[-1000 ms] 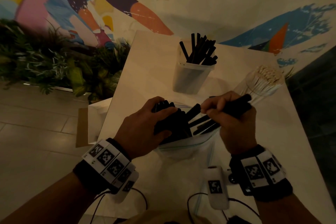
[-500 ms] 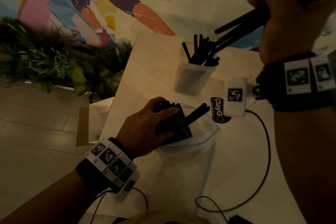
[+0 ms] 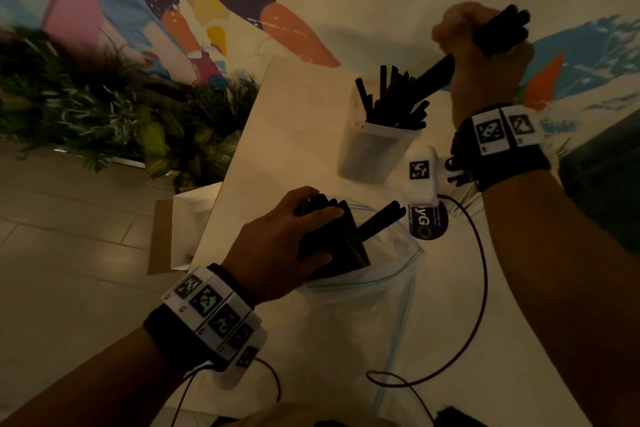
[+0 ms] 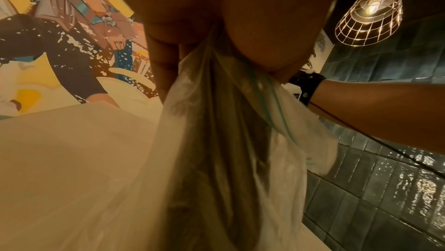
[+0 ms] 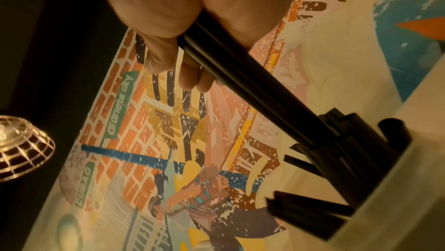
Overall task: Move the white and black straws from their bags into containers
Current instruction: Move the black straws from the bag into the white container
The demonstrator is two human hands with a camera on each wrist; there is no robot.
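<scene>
On the white table point(image 3: 277, 135), my left hand point(image 3: 313, 224) grips a bundle of black straws point(image 3: 339, 243) standing in a clear zip bag point(image 3: 363, 302). The left wrist view shows the bag point(image 4: 216, 140) hanging under my fingers point(image 4: 163, 60). Raised at the upper right, my right hand point(image 3: 464, 45) grips a second bunch of black straws point(image 3: 502, 29). Its lower ends reach among the black straws point(image 3: 391, 97) in a translucent container point(image 3: 374, 152). In the right wrist view this bunch point(image 5: 253, 87) slants from my hand point(image 5: 168, 26) into the container point(image 5: 385, 188). No white straws show; my right arm covers that side.
A purple-labelled object point(image 3: 427, 224) lies just right of the bag. A black cable point(image 3: 479, 288) loops over the table from my right wrist. Plants point(image 3: 86, 107) and a cardboard box point(image 3: 173, 229) stand left of the table. A painted wall rises behind it.
My right hand pulled a bunch of black straws out of the bag, lifted it high, then lowered its ends into the container. The left hand stayed on the bag's straws.
</scene>
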